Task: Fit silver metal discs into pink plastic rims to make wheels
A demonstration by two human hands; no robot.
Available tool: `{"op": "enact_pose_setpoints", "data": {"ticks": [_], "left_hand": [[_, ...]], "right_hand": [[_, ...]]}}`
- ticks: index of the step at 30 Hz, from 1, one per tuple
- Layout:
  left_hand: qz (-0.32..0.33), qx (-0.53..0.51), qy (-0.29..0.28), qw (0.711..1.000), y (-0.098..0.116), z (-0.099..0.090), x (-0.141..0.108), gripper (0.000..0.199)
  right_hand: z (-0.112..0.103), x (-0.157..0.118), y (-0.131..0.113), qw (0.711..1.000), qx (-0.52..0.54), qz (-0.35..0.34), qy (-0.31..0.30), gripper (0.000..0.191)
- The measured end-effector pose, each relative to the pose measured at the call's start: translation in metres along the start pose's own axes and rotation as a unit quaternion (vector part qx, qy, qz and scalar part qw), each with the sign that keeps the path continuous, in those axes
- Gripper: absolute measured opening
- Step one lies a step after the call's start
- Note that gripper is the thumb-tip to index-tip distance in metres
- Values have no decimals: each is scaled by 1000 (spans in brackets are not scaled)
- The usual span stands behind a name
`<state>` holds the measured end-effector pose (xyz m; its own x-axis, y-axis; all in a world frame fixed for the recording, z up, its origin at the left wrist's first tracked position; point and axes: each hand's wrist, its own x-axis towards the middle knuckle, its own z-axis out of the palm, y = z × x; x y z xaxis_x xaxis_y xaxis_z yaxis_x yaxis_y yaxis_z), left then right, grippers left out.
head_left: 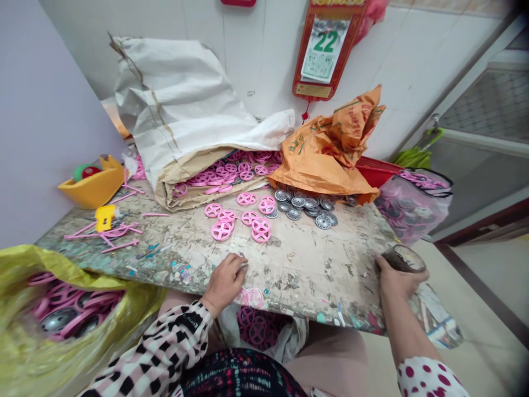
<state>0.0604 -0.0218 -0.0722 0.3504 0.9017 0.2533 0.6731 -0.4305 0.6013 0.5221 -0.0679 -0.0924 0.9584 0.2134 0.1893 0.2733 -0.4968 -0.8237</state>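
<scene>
My left hand (225,281) rests near the table's front edge with its fingers curled together. Whatever those fingers hold, if anything, is hidden. At the table's right edge my right hand (399,282) is wrapped round a short, dark cylinder with a pale, shiny top (407,258); I cannot make out its kind. Beyond my left hand lie several loose pink spoked wheels (222,230). To their right is a pile of silver-grey discs (305,203), spilling from under an orange bag (318,157).
A white sack (185,94) full of pink wheels stands at the back. Pink rods (119,245) and a yellow container (93,184) are at the left. A yellow bag (25,331) of wheels sits front left; a clear bag (413,207) hangs right.
</scene>
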Motion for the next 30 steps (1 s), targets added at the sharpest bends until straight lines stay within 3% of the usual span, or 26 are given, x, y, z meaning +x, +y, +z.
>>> {"op": "enact_pose_setpoints", "data": {"ticks": [3, 8, 16, 25, 30], "left_hand": [[3, 1, 1, 1000, 1, -1, 0, 24], [5, 2, 0, 1000, 2, -2, -2, 24], [14, 12, 12, 1000, 3, -3, -1, 24], [17, 34, 9, 999, 3, -2, -1, 24], [18, 39, 6, 999, 2, 0, -1, 23]], "right_hand": [[-5, -5, -13, 997, 1, 66, 41, 108], [-20, -20, -29, 999, -14, 41, 27, 100], [-34, -80, -79, 988, 24, -126, -81, 85], [-55, -160, -145, 930, 115, -289, -197, 76], [-76, -188, -168, 890, 143, -368, -230, 73]]}}
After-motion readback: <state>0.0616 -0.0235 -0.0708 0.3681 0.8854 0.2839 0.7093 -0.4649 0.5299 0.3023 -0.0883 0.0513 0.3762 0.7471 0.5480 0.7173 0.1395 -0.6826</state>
